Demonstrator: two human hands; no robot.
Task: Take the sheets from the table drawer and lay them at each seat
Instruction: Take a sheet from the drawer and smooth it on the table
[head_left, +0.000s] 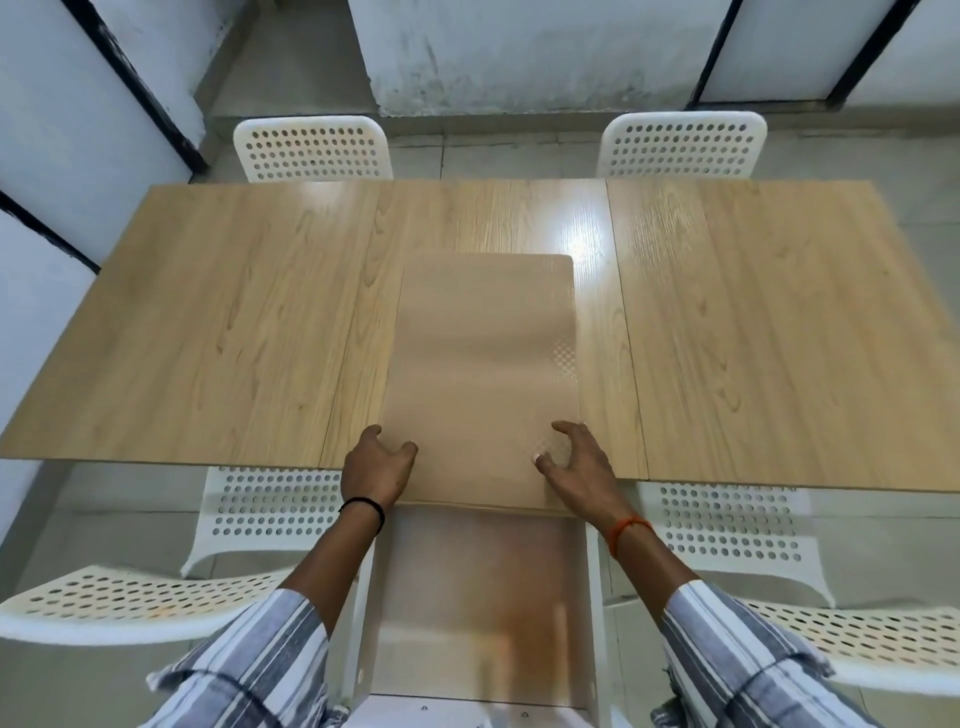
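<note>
A stack of translucent textured sheets (483, 364) lies lengthwise on the middle of the wooden table (208, 322), its near end hanging over the table's front edge. My left hand (376, 465) rests at the stack's near left corner, with curled fingers touching its edge. At the near right corner my right hand (576, 462) has spread, bent fingers with the tips on the sheet. Below the table edge, the white drawer (478, 613) stands pulled out toward me, its pale bottom showing.
Two white perforated chairs (311, 148) (683, 145) stand at the far side. Two more (114, 597) (753, 561) sit at the near side, left and right of the drawer. A wall with dark-framed panels lies beyond.
</note>
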